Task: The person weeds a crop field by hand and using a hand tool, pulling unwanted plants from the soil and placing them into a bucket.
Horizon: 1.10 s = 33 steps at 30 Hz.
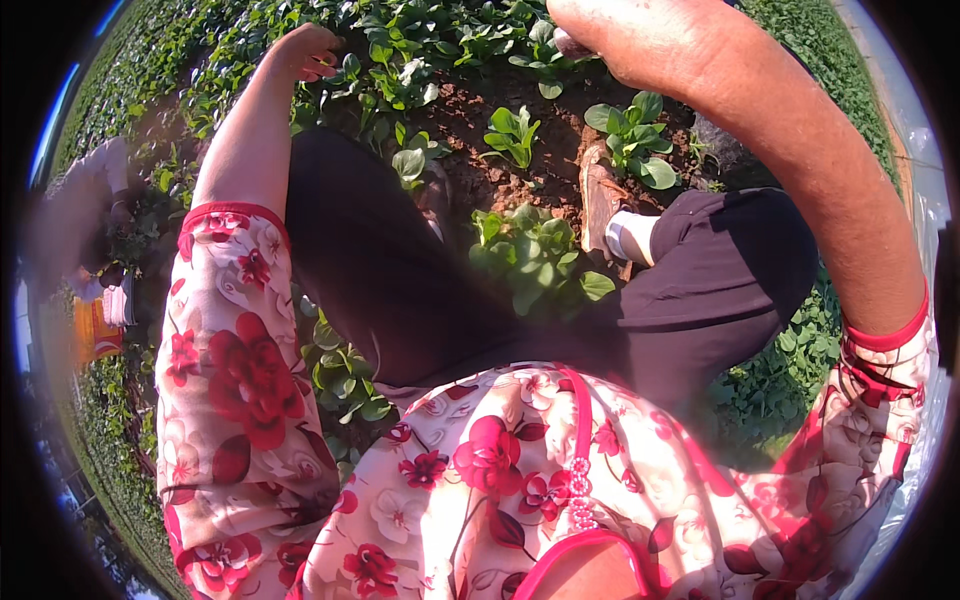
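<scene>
At eleven o'clock, the left hand [308, 52] curls among leafy green plants [400, 60]; the right hand [610, 35], at one o'clock, pinches something unidentifiable.

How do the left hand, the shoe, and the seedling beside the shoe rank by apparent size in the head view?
1. Seedling, its leaves spreading widest.
2. Shoe, close to the seedling in apparent size; this order is unsure.
3. Left hand, smallest, though it lies near the rim where the fisheye lens shrinks things.
</scene>
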Available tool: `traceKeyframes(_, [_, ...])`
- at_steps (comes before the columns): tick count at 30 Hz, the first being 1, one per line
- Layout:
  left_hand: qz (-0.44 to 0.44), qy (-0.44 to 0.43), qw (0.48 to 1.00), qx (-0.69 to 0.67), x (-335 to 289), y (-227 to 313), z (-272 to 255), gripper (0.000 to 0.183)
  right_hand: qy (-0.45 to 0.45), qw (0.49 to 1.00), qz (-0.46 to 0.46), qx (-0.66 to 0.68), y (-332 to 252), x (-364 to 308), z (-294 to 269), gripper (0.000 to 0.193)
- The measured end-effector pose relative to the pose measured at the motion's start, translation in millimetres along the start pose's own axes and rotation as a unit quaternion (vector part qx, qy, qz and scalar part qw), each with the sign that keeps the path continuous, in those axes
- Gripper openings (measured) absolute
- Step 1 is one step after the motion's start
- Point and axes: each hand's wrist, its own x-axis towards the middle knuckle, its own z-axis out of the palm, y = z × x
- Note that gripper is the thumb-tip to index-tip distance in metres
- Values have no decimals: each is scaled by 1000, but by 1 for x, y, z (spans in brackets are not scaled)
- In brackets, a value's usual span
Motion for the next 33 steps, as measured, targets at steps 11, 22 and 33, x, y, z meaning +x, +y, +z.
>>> traceKeyframes(11, [175, -77, 900, 392, 31, -171, -13, 16, -63, 996, -14, 55, 25, 115, 76, 11])
traceKeyframes(22, [236, 86, 884, 394, 77, -96, 76, 17, -177, 921, 0, 347, -9, 278, 204, 16])
traceKeyframes(33, [-16, 10, 843, 538, 29, -154, 89, 28, -119, 855, 133, 487, -74, 364, 305, 24])
